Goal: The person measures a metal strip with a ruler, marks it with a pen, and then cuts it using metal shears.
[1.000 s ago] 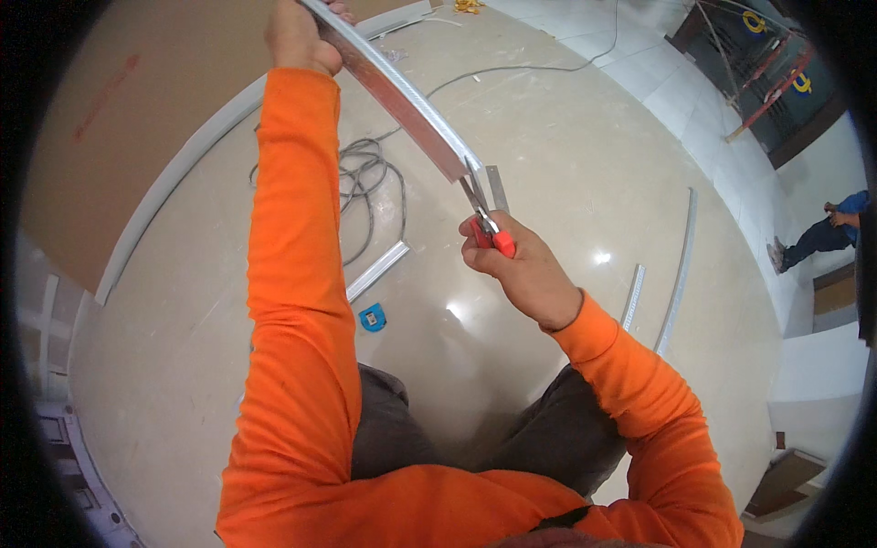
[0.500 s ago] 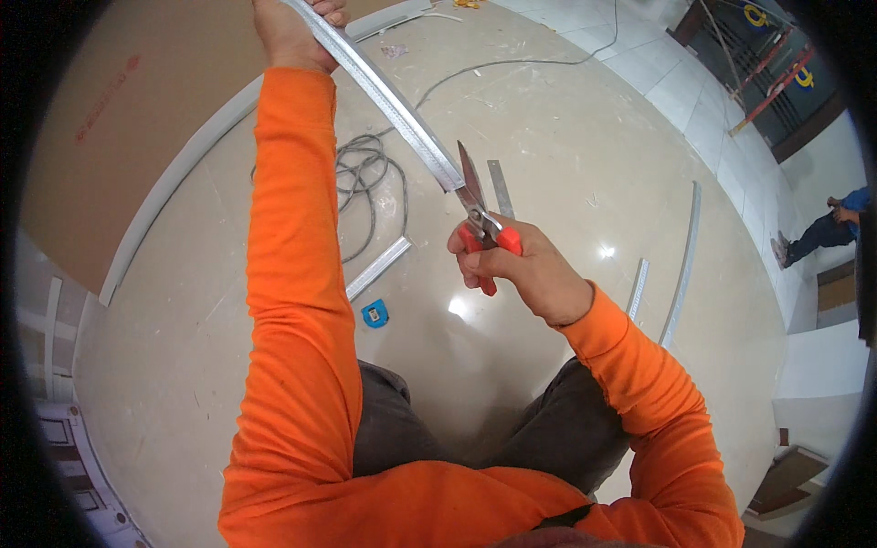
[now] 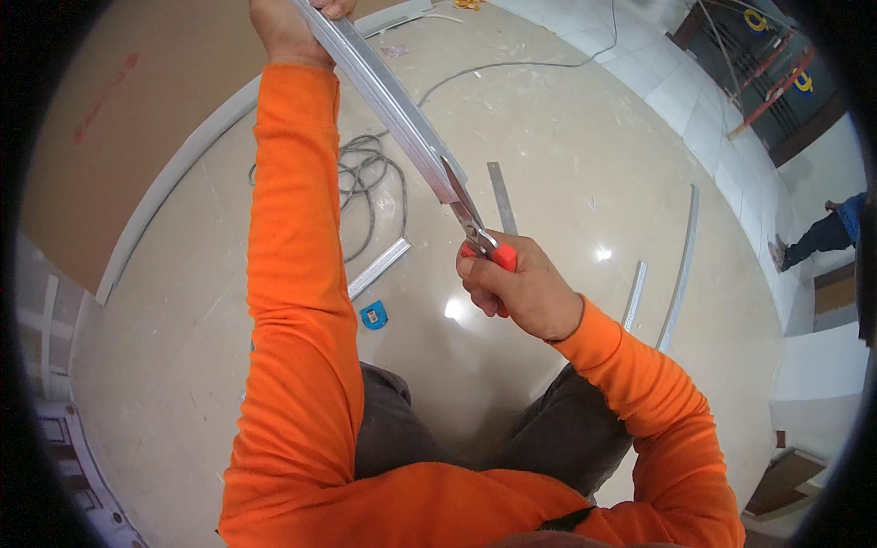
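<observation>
At the top left, my left hand grips a long silver metal channel, which slants down toward the middle of the view. Part of that hand is cut off by the upper edge. My right hand is wrapped round the red handles of a pair of tin snips. The blades lie along the channel's near end, one of them in front of its profile. Below the cable, a blue tape measure rests on the floor. A flat steel ruler lies just beyond my right hand.
A grey cable is coiled on the beige floor. Short metal offcut lies near the tape measure, with two more metal strips at the right. A large brown board fills the left. Another person is at the far right.
The snips have come up to the channel's end, and their blades have closed somewhat. The channel has turned, showing more of its inner profile.
</observation>
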`<state>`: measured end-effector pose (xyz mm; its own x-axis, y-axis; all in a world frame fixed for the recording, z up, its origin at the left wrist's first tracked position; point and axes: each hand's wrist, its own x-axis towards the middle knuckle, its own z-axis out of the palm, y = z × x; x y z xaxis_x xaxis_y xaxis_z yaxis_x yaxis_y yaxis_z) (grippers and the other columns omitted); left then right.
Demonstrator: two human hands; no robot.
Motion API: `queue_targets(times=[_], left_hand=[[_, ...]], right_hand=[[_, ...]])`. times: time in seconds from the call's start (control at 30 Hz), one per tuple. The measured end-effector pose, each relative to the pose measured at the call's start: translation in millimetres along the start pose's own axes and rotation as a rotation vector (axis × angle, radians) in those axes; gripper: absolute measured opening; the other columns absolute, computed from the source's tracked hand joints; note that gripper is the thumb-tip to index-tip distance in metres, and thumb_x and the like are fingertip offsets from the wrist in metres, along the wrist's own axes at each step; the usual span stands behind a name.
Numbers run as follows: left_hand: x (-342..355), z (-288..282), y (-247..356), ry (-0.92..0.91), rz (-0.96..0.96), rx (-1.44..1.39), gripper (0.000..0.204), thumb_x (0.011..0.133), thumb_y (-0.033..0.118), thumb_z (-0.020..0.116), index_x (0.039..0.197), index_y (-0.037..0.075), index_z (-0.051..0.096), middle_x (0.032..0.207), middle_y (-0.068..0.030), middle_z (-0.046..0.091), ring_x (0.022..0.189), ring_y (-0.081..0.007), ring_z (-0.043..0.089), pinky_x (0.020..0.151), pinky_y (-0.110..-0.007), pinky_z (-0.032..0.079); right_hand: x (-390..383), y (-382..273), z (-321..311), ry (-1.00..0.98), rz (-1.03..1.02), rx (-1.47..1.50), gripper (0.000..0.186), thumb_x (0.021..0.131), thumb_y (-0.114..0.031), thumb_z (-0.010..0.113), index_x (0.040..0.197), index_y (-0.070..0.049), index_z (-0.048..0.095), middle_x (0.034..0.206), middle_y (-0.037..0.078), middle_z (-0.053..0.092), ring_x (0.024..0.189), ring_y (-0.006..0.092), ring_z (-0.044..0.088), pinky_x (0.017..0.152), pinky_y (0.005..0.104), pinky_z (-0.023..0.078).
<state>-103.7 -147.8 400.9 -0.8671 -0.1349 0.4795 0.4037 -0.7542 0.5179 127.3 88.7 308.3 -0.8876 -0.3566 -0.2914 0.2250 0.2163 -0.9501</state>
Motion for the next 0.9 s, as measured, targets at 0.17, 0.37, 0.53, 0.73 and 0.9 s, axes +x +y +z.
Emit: queue_targets(times=[0.17,0.37,0.53,0.73,0.9], left_hand=[[6.4,-3.3,-0.9,-0.028,-0.008,-0.062,0.051,0.099,0.059,0.041,0.086,0.01,0.044,0.055,0.0051,0.035,0.04,-0.006,0.035,0.03,-0.021,0.032],[9.3,-9.6,-1.8,-0.257,-0.116,-0.357,0.052,0.099,0.06,0.04,0.085,0.011,0.045,0.055,0.0047,0.035,0.04,-0.0064,0.035,0.03,-0.022,0.032],[-3.1,7.8,1.3,-0.003,0.037,-0.037,0.053,0.099,0.062,0.039,0.084,0.012,0.045,0.055,0.0046,0.035,0.04,-0.0062,0.036,0.03,-0.021,0.032],[-9.7,20.2,2.8,-0.012,0.078,-0.02,0.052,0.099,0.062,0.039,0.082,0.013,0.045,0.055,0.005,0.035,0.04,-0.0059,0.036,0.031,-0.021,0.032],[-4.7,15.0,3.7,-0.025,0.04,-0.017,0.051,0.098,0.061,0.04,0.082,0.014,0.045,0.055,0.0052,0.036,0.04,-0.0063,0.036,0.03,-0.021,0.032]], right_hand=[[2.0,0.6,1.7,0.034,0.0,-0.023,0.024,0.095,-0.024,0.061,0.087,-0.002,0.059,0.061,0.002,0.055,0.056,0.0097,0.053,0.053,0.0275,0.044],[5.1,8.1,7.8,0.047,-0.033,0.088,0.024,0.095,-0.024,0.061,0.086,-0.002,0.06,0.062,0.001,0.054,0.055,0.0085,0.052,0.051,0.0261,0.043],[11.0,6.9,-0.2,0.018,0.001,0.109,0.021,0.094,-0.025,0.061,0.09,-0.004,0.059,0.063,0.001,0.055,0.054,0.0093,0.053,0.049,0.0248,0.04],[11.1,5.2,-3.9,0.04,0.0,0.137,0.021,0.094,-0.024,0.061,0.09,-0.004,0.059,0.063,0.001,0.055,0.054,0.0102,0.053,0.049,0.0249,0.04],[8.2,5.4,-1.4,0.004,-0.014,0.07,0.021,0.095,-0.024,0.061,0.091,-0.003,0.058,0.064,0.001,0.055,0.055,0.0104,0.053,0.049,0.0255,0.04]])
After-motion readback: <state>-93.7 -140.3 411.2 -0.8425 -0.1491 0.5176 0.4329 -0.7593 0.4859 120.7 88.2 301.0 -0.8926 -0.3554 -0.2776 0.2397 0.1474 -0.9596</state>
